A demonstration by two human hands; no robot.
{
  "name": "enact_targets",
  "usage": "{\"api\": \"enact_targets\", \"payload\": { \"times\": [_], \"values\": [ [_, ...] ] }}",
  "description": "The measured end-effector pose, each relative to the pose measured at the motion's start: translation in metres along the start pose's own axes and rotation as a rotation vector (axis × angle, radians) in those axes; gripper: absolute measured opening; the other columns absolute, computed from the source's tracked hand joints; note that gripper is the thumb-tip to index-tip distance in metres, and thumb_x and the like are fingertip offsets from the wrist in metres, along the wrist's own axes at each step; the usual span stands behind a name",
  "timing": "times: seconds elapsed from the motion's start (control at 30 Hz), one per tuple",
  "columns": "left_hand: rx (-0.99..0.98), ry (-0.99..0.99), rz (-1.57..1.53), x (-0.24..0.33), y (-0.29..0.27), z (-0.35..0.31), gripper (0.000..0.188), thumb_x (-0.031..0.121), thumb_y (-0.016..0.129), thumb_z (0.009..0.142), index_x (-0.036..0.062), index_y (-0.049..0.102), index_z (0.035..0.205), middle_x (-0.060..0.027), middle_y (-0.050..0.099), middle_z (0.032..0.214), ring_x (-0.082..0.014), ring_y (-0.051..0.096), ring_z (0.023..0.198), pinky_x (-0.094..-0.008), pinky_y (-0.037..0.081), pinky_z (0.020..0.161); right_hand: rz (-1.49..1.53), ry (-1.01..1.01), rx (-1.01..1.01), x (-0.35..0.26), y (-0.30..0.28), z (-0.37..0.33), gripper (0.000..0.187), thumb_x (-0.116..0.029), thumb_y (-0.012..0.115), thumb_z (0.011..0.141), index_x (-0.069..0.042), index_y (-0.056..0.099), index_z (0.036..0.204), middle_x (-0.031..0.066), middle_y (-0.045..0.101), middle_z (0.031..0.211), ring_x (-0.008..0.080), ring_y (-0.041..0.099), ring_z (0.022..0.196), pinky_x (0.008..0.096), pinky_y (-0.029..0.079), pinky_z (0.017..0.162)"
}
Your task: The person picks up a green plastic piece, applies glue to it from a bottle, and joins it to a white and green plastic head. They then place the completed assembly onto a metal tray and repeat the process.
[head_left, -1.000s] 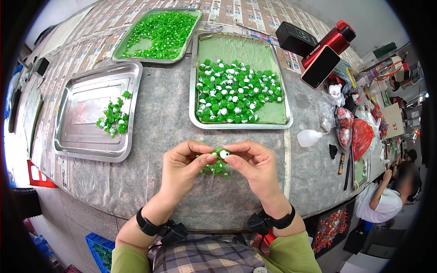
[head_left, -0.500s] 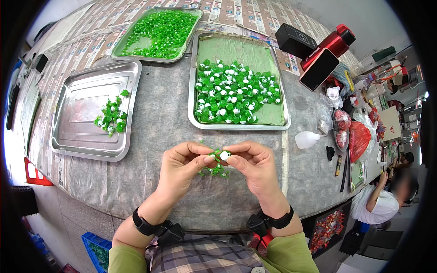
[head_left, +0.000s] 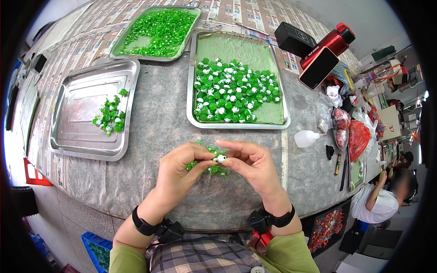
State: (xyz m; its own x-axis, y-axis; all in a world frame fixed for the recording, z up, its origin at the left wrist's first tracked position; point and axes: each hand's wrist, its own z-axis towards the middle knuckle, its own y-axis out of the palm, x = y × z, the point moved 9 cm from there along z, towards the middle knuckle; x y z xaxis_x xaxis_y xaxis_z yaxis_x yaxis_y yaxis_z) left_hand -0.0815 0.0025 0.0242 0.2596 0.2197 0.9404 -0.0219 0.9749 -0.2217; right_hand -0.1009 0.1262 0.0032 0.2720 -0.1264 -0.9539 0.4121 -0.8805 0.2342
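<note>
Over the near middle of the table, my left hand [head_left: 183,166] is closed, pinching a small green plastic figure between thumb and forefinger. Beside those fingertips sits a white-and-green ball [head_left: 221,158] with a black dot, like an eye. My right hand [head_left: 252,164] has its thumb against the ball, while its forefinger is raised with a gap below. Several loose green figures [head_left: 217,171] lie on the table under my hands, partly hidden by them. A metal tray [head_left: 236,125] beyond my hands holds many of the green-and-white balls.
To the left, another metal tray [head_left: 86,152] holds a small cluster of green pieces. A far tray [head_left: 152,58] is full of small green parts. On the right are a white plastic cup [head_left: 306,138], a phone [head_left: 318,68], a red bottle [head_left: 328,44] and a black box [head_left: 295,38].
My right forefinger has lifted off the ball and the thumb remains at it. The ball has shifted slightly left and down, close against my left fingertips.
</note>
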Motion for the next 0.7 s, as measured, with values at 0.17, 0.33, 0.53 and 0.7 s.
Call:
{"api": "enact_targets", "payload": {
  "times": [0.17, 0.33, 0.53, 0.7],
  "values": [
    [-0.001, 0.089, 0.102, 0.01, 0.001, 0.001, 0.012, 0.0, 0.064, 0.065, 0.003, 0.057, 0.074, -0.0082, 0.057, 0.072, -0.0197, 0.056, 0.064, -0.0269, 0.044, 0.054, -0.024, 0.05, -0.035, 0.008, -0.001, 0.0, 0.021, -0.005, 0.055, 0.079, 0.001, 0.057, 0.099, 0.0038, 0.06, 0.085, 0.0059, 0.054, 0.075, 0.0168, 0.043, 0.066],
    [0.007, 0.117, 0.157, 0.011, 0.002, 0.0, 0.011, 0.001, 0.064, 0.065, 0.0036, 0.057, 0.073, -0.008, 0.057, 0.07, -0.021, 0.056, 0.063, -0.0276, 0.044, 0.054, 0.012, 0.082, -0.036, 0.015, -0.003, 0.002, 0.021, -0.005, 0.054, 0.079, 0.002, 0.056, 0.1, 0.0046, 0.06, 0.085, 0.0067, 0.055, 0.075, 0.0177, 0.044, 0.066],
    [-0.003, -0.035, 0.13, -0.01, -0.008, 0.007, 0.01, 0.001, 0.064, 0.066, 0.0019, 0.057, 0.074, -0.0075, 0.058, 0.07, -0.0169, 0.056, 0.062, -0.0255, 0.043, 0.055, -0.063, 0.011, 0.065, 0.005, -0.014, 0.007, 0.019, -0.004, 0.054, 0.079, 0.0, 0.057, 0.097, 0.0059, 0.061, 0.083, 0.0083, 0.056, 0.075, 0.0186, 0.045, 0.067],
    [0.59, -0.116, 0.257, -0.027, -0.121, 0.001, 0.01, 0.003, 0.061, 0.072, 0.0011, 0.057, 0.081, -0.0044, 0.056, 0.08, -0.0101, 0.052, 0.075, -0.0235, 0.042, 0.068, -0.851, -0.01, 0.031, -0.003, -0.025, 0.009, 0.013, -0.01, 0.06, 0.071, -0.003, 0.056, 0.081, 0.0085, 0.059, 0.073, 0.0167, 0.058, 0.066, 0.0254, 0.044, 0.059]
  ]
}}
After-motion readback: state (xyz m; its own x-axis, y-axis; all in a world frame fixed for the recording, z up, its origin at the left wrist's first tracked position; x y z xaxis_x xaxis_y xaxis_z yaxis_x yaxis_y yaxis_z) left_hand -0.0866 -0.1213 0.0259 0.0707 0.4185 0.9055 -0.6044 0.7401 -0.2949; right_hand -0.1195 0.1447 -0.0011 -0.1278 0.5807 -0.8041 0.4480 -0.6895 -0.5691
